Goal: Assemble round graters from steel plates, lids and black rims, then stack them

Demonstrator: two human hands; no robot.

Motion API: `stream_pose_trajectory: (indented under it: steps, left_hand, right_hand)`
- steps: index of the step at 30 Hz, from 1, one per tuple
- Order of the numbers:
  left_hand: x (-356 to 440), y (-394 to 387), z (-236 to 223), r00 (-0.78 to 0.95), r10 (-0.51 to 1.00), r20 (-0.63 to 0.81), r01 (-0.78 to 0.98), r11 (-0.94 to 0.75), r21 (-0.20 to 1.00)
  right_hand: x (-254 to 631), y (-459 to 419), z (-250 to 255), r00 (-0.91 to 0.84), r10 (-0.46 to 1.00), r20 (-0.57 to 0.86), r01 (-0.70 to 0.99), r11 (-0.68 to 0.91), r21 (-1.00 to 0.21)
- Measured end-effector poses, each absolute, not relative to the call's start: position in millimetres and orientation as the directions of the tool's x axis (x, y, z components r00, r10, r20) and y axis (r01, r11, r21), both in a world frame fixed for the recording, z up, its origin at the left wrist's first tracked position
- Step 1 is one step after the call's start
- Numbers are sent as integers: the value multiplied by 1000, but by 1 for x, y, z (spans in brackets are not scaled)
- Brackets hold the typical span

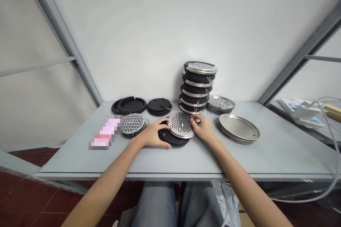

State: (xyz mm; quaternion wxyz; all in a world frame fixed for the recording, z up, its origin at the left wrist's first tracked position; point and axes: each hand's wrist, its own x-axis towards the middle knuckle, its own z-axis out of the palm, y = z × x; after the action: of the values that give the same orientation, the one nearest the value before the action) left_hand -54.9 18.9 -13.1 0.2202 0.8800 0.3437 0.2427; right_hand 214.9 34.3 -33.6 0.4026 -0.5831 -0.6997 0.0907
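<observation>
In front of me lies a round metal grater plate [182, 125] full of small holes, resting at a slant over a black round base [174, 139]. My left hand [154, 134] curves around the left side of both, fingertips at the grater plate's rim and thumb along the black base's edge. On the right, my right hand [204, 128] pinches the grater plate's rim, with the fingers bent. Close to my left hand is a small pile of grey discs with holes [133, 124]. Part of the black base is hidden beneath the plate and my left hand.
Behind stands a tall stack of graters with black rings [198, 87]. Black rings [132, 105] and black discs [159, 105] lie back left. To the right are more grater plates [221, 103] and plain metal trays [238, 127]. A blurred pink item [106, 131] lies left; a white cable [334, 177] hangs right.
</observation>
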Motion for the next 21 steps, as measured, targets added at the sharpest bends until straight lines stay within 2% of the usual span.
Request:
stream_pose_trajectory:
  steps: [8,14,21]
  left_hand:
    - [-56,22,-19,646,688,331,488,-706,513]
    - [-50,19,-23,533,780,328,600,-622,503]
    - [-52,21,-23,552,774,310,587,-625,515]
  right_hand:
    - [214,34,-31,8,936,351,768,219,-602]
    - [214,33,-30,-17,928,373,757,255,-602]
    - [213,35,-35,-6,929,369,742,252,-621]
